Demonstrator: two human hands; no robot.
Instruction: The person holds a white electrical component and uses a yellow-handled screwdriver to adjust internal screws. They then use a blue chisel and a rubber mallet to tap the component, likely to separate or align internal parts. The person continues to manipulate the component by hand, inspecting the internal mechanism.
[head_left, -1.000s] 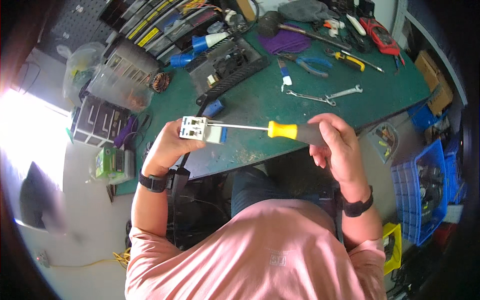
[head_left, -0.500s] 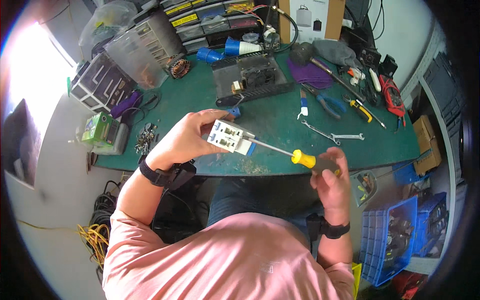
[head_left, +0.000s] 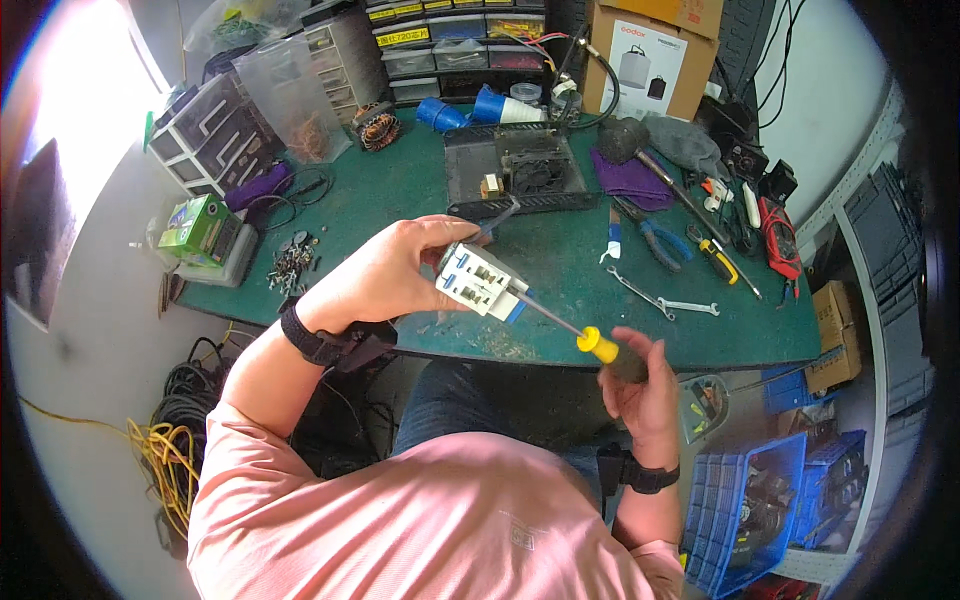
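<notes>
My left hand point(head_left: 395, 270) grips a white plastic block point(head_left: 480, 278) with square openings and blue parts, holding it over the near part of the green bench. A screwdriver shaft point(head_left: 548, 312) runs into the block's right side. Its yellow and black handle point(head_left: 598, 345) slants down to my right hand point(head_left: 640, 385), whose fingers are loosely curled round the handle's end. A black open metal casing point(head_left: 475, 160) lies beyond the block. Small loose screws and metal bits point(head_left: 295, 262) lie left of my left hand.
Pliers point(head_left: 662, 245), crossed wrenches point(head_left: 663, 303), a hammer point(head_left: 680, 185) and a red meter point(head_left: 780, 240) lie on the green bench point(head_left: 400, 180). Drawer units point(head_left: 460, 55) and a cardboard box point(head_left: 650, 60) stand behind. Blue crates point(head_left: 740, 510) are at the lower right, cables point(head_left: 175, 450) at the lower left.
The view has shifted, showing more of the bench back. The block and screwdriver have tilted, the handle end swinging down toward me. My right hand has moved lower, its grip looser.
</notes>
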